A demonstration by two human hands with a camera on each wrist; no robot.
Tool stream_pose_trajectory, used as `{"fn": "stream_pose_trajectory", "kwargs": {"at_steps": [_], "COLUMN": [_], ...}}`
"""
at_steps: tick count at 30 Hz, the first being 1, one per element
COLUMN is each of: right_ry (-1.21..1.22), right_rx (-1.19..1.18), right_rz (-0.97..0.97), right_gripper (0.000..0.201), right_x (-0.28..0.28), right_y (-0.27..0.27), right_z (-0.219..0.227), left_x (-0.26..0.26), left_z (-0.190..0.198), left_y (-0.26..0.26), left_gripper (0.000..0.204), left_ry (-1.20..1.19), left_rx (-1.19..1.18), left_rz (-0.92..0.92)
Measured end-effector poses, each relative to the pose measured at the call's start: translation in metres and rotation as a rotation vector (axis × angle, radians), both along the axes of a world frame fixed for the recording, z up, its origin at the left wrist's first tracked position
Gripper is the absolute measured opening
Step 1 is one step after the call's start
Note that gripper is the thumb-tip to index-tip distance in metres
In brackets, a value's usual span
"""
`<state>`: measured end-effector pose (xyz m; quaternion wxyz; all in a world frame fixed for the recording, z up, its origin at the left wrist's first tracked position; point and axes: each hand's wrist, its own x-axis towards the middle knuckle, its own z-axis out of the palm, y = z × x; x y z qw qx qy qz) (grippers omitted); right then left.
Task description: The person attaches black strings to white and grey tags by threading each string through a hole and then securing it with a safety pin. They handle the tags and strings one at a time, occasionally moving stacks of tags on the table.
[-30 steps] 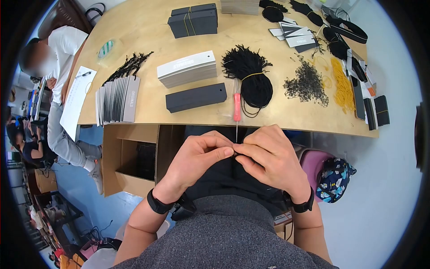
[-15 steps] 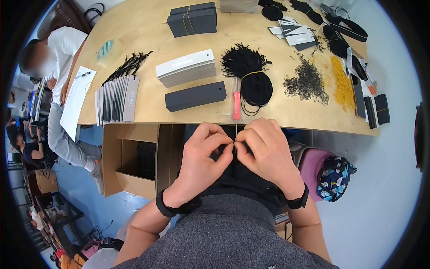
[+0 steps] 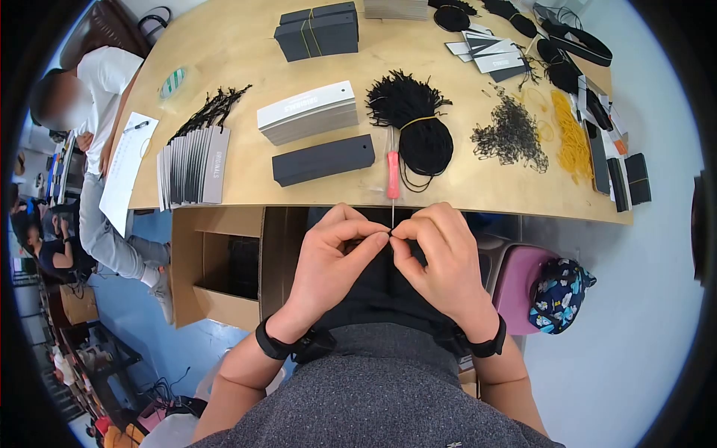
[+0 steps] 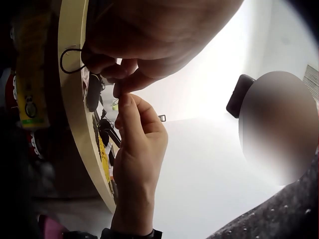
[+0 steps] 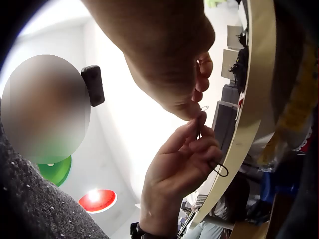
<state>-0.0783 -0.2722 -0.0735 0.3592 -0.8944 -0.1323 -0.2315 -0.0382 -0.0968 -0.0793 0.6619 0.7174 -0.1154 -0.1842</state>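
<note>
Left hand point(image 3: 336, 257) and right hand point(image 3: 442, 257) pinch black cord point(image 5: 220, 171) near table edge point(image 3: 478, 203), fastening apparently unfinished; corded tags point(image 3: 190, 170), ten o'clock from hands, look done; pale tags point(image 3: 308, 113), eleven o'clock, lack cords.

Premises observed: a workroom for hand assembly of tags. Wooden worktable point(image 3: 246, 45) carries stacked printed tags point(image 3: 308, 112), bundled black cords point(image 3: 426, 145), loose metal pins point(image 3: 509, 134) and yellow rubber bands point(image 3: 571, 138); other people sit nearby.
</note>
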Motion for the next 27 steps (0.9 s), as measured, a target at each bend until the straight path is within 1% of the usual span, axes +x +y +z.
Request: {"fn": "stream_pose_trajectory", "kwargs": {"at_steps": [1,2,4,5,7,8,9,10,11,13,14,15,17,20,24,26,27], "right_ry": [0.061,0.062,0.312,0.312,0.428,0.428,0.600,0.771,0.771,0.872,0.884,0.884,0.883,0.892,0.905,0.877,0.871], "right_rx": [0.052,0.052,0.252,0.252,0.435,0.435,0.636,0.838,0.838,1.057,1.108,1.109,1.175,1.189,1.225,1.187,1.187], "right_rz": [-0.019,-0.019,-0.056,-0.058,-0.004,-0.005,0.056,0.119,0.119,0.199,0.235,0.235,0.262,0.247,0.237,0.227,0.228], "right_gripper": [0.019,0.019,0.017,0.017,0.013,0.013,0.011,0.009,0.009,0.006,0.005,0.005,0.005,0.006,0.006,0.006,0.006], "right_x": [-0.001,-0.001,-0.003,-0.003,-0.003,-0.002,-0.003,-0.003,-0.002,-0.001,-0.001,-0.002,-0.002,-0.003,-0.006,-0.009,-0.010], "right_y": [0.002,0.004,0.006,0.006,0.005,0.002,-0.003,-0.007,-0.010,-0.014,-0.017,-0.017,-0.019,-0.023,-0.032,-0.035,-0.038], "right_z": [0.000,-0.001,-0.001,-0.001,-0.002,-0.002,-0.003,-0.003,-0.002,-0.001,-0.004,-0.005,-0.007,-0.006,-0.012,-0.012,-0.010], "left_x": [-0.001,-0.001,-0.003,-0.004,-0.003,-0.003,-0.002,0.000,0.000,0.000,0.000,0.000,0.000,0.001,0.004,0.006,0.008], "left_z": [-0.002,-0.003,-0.003,-0.003,-0.004,-0.004,-0.002,0.003,0.006,0.007,0.007,0.008,0.009,0.012,0.017,0.028,0.029], "left_y": [0.000,0.000,0.000,0.000,0.000,0.001,0.002,0.002,0.003,0.004,0.004,0.004,0.003,0.003,0.005,0.004,0.006], "left_gripper": [0.011,0.012,0.013,0.013,0.013,0.014,0.014,0.014,0.014,0.014,0.015,0.015,0.017,0.018,0.019,0.020,0.020], "left_ry": [-0.025,-0.051,-0.090,-0.129,-0.125,-0.122,-0.122,-0.030,0.063,0.101,0.140,0.140,0.232,0.293,0.274,0.245,0.240], "left_rx": [0.019,0.038,0.063,0.087,0.075,0.064,0.064,0.046,0.029,-0.012,-0.054,-0.053,-0.156,-0.190,-0.185,-0.055,-0.054], "left_rz": [-0.001,-0.001,0.003,0.006,-0.007,-0.017,-0.017,-0.057,-0.098,-0.119,-0.140,-0.141,-0.157,-0.167,-0.184,-0.192,-0.195]}}
